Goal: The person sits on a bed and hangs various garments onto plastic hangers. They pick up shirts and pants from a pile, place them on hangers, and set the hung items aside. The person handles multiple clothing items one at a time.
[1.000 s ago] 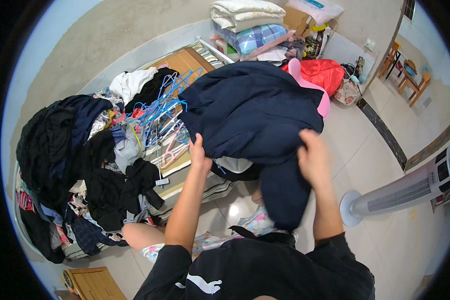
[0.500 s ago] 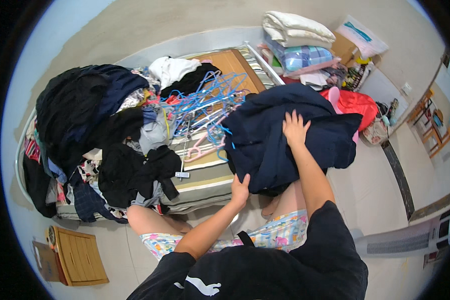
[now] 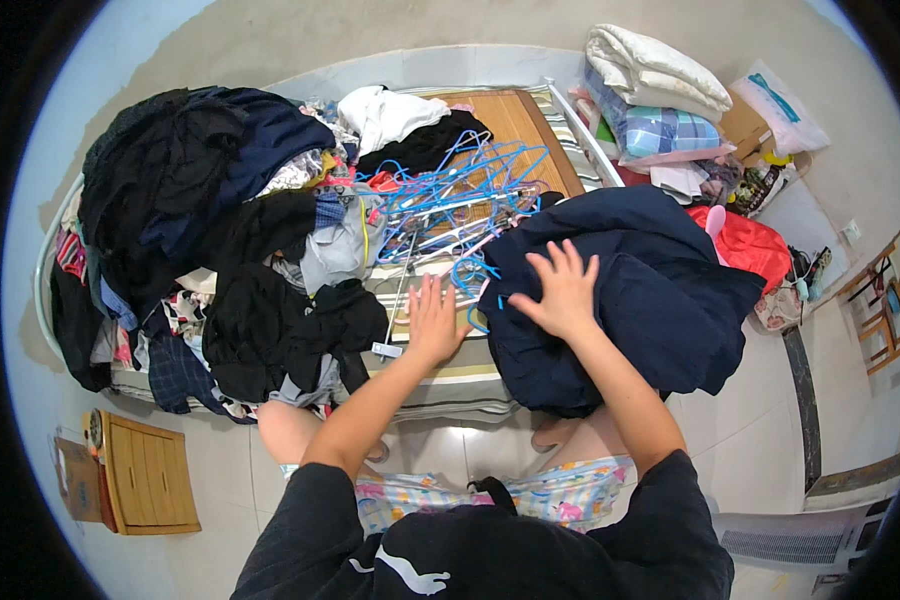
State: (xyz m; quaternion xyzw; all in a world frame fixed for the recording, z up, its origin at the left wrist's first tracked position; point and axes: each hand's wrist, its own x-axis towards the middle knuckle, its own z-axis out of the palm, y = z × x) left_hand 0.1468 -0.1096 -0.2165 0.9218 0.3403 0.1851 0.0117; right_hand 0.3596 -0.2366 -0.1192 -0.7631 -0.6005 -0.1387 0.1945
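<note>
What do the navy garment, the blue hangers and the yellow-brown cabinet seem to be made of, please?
Navy garment: fabric with a mostly matte finish, judging by its soft folds; the fibre is unclear.
Blue hangers: perhaps smooth plastic or coated wire, given their thin, evenly bright rods.
Cabinet: probably wood or laminate, smooth-looking, given its warm-toned, panelled front.

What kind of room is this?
Probably a bedroom: there's a striped bed, a big pile of clothes on it, and a folded white quilt stacked nearby.
</note>
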